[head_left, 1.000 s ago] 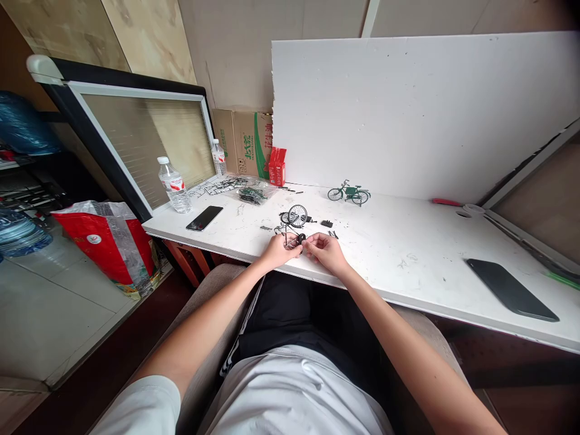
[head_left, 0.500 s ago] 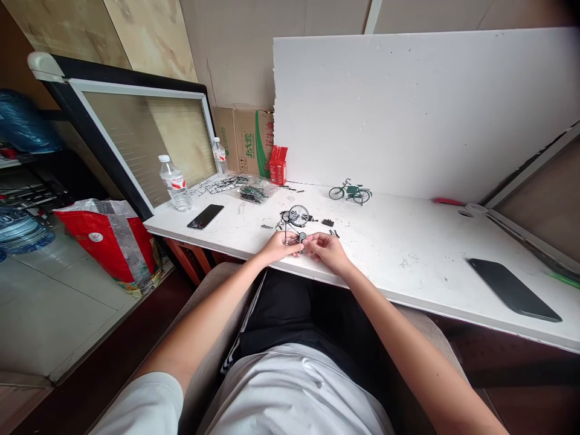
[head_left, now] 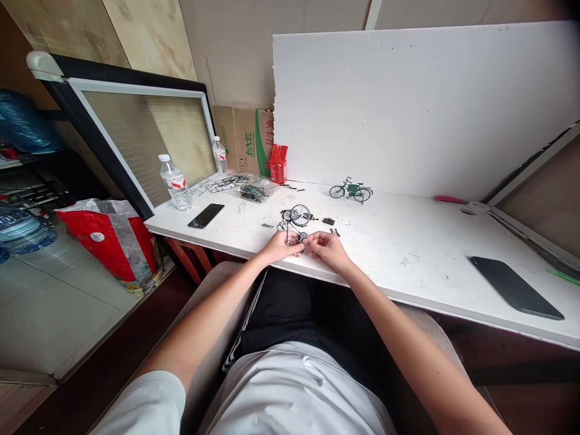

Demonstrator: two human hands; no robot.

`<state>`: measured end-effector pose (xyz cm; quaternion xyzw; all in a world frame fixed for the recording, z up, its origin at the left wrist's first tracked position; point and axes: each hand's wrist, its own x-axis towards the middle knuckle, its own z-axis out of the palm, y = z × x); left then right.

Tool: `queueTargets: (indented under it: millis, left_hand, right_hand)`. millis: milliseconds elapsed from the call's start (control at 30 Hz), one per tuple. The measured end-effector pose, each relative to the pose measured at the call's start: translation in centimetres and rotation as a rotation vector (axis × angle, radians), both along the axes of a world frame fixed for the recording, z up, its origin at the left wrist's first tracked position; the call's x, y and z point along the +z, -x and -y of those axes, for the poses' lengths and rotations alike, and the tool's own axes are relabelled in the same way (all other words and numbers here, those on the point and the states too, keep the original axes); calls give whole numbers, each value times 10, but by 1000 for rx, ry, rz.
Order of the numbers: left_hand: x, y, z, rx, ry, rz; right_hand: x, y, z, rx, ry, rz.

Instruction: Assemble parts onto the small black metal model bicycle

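My left hand [head_left: 277, 247] is closed around a small model bicycle frame [head_left: 287, 232] with thin dark tubes, near the front edge of the table. At its right end is a dark, round, gear-like part [head_left: 303, 237]. The fingertips of my right hand [head_left: 328, 249] are pinched together against that round part, partly hiding it. Just beyond the hands, spoked black model wheels [head_left: 300, 215] lie on the tabletop. A small black piece [head_left: 328, 221] and thin dark bits [head_left: 335, 232] lie to their right.
An assembled green model bicycle [head_left: 351, 190] stands farther back on the white table [head_left: 399, 232]. Phones [head_left: 206, 215] lie left and right. A plastic bag of green parts [head_left: 254, 193], black sprues [head_left: 222, 183], water bottles [head_left: 176, 184] and a red packet [head_left: 278, 164] are at the back left.
The view has shifted very slightly. Both hands stay at the round part, with no clear change in their grip.
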<state>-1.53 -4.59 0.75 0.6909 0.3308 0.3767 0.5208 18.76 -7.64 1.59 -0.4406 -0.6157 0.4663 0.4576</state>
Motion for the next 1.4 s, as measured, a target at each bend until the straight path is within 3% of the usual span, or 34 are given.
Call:
queueTargets:
  millis: [333,1067,1400]
  left_hand:
    - [2,-2,3,20,5,1]
    - [-8,0,-6,83,68,38]
    - [-7,0,-5,37,34,38]
  right_hand:
    - [-5,0,-2,-4,-22,1]
    - [-4,-3,-3,35,6,-20]
    - [-2,-2,-1,35,-5,-28]
